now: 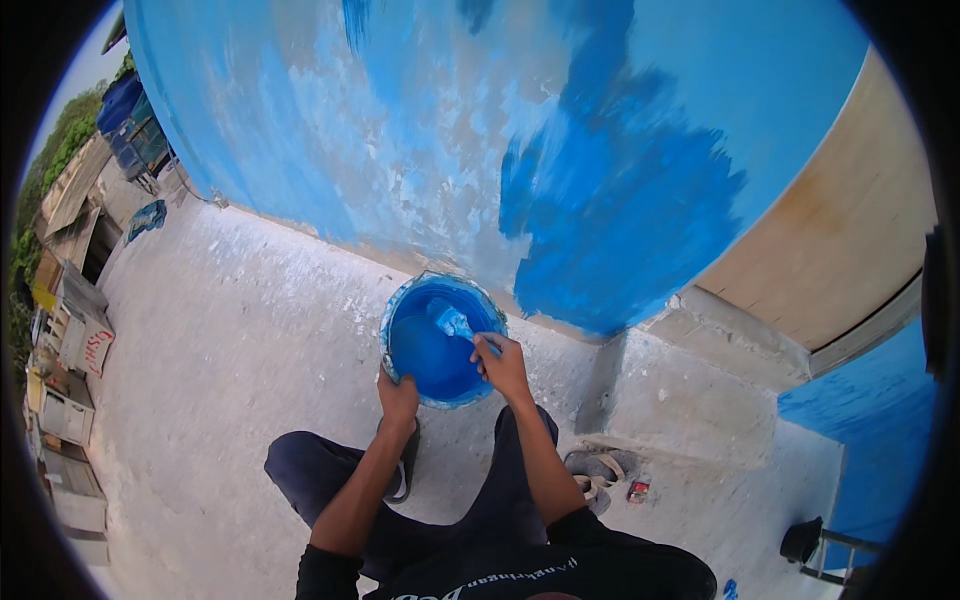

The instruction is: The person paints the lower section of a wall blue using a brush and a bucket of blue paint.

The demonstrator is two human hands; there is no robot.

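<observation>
A round paint bucket point(389, 345), its rim crusted with dried paint, stands in front of me close to the foot of the wall. Blue paint point(425, 365) lies inside it. My left hand point(399, 398) grips the near left side of the rim, thumb over the edge. With my right hand point(503, 368) I hold a paintbrush point(451, 319) by its handle. The brush head is smeared light blue and tilts into the bucket; whether its bristles touch the paint I cannot tell. Fresh darker blue point(625, 210) covers part of the pale, patchy wall point(400, 140).
A concrete step point(690, 390) juts out on the right below a wooden door point(830, 210). Sandals point(600, 468) and a small red pack point(638, 491) lie by my right leg. A black container point(800, 540) is at the lower right, and weathered boxes point(85, 340) line the left.
</observation>
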